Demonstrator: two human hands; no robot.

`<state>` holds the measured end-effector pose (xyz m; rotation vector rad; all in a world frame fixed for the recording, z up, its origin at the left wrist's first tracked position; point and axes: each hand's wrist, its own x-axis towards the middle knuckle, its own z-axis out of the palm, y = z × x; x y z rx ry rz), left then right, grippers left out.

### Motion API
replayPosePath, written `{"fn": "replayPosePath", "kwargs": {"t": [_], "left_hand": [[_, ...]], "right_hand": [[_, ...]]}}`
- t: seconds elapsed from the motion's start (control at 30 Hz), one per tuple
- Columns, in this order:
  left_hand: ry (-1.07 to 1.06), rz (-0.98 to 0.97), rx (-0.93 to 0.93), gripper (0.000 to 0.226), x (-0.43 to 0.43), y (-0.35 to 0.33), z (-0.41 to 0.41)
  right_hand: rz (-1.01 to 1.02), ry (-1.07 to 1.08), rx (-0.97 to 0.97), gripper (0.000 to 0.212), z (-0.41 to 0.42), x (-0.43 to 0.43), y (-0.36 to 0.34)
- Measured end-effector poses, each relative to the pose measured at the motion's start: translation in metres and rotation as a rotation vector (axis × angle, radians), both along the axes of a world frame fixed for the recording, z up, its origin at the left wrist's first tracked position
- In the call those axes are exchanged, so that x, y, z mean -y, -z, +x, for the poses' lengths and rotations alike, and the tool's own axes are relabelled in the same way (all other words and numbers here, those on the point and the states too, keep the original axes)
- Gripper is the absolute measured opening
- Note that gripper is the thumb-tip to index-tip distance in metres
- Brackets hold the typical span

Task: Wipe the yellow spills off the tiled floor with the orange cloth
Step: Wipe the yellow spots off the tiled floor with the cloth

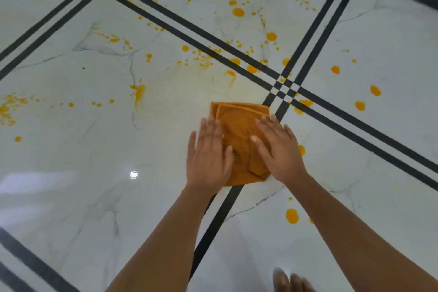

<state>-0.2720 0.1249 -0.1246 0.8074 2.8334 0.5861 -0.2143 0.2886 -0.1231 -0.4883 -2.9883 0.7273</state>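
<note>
1. The orange cloth (239, 135) lay folded flat on the tiled floor (71, 173), near the middle of the view, just on the near side of a crossing of black tile lines (285, 87).
2. The left hand (208, 156) pressed palm-down on the cloth's left part, its fingers (206, 130) straight and slightly spread, partly over the bare floor.
3. The right hand (277, 147) lay flat on the cloth's right part – fingers (265, 125) spread, gripping nothing.
4. Yellow spills (238, 12) dotted the floor far from the cloth and on both sides; one large drop (292, 216) sat near and to the right.
5. A pale yellowish smear (189, 87) showed just beyond the cloth.
6. Blurred toes (284, 280) showed at the near edge.
</note>
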Motion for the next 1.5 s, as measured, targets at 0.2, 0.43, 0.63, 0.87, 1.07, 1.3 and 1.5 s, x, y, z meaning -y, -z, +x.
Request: {"fn": "replayPosePath", "kwargs": {"t": [0.2, 0.43, 0.63, 0.87, 1.07, 1.3, 1.5], "left_hand": [[0.127, -0.128, -0.013, 0.066, -0.060, 0.023, 0.001], [-0.407, -0.265, 0.032, 0.076, 0.006, 0.030, -0.041], [-0.229, -0.273, -0.006, 0.074, 0.063, 0.024, -0.078], [-0.173, -0.298, -0.014, 0.077, 0.107, 0.025, -0.119], [-0.162, -0.260, -0.040, 0.075, 0.123, 0.025, -0.134], [-0.295, -0.235, -0.008, 0.074, 0.164, 0.023, -0.158], [-0.420, -0.213, -0.026, 0.073, 0.218, 0.024, -0.174]], "right_hand": [[0.064, -0.010, 0.017, 0.051, -0.019, -0.029, 0.001], [0.071, -0.296, -0.005, 0.052, -0.062, 0.010, 0.000], [0.165, -0.447, 0.058, 0.061, -0.107, 0.050, 0.007], [0.275, -0.494, 0.146, 0.073, -0.120, 0.073, 0.011], [0.350, -0.511, 0.163, 0.072, -0.136, 0.091, 0.011], [0.314, -0.520, 0.096, 0.069, -0.151, 0.139, 0.008], [0.267, -0.488, 0.086, 0.069, -0.178, 0.195, 0.007]]}}
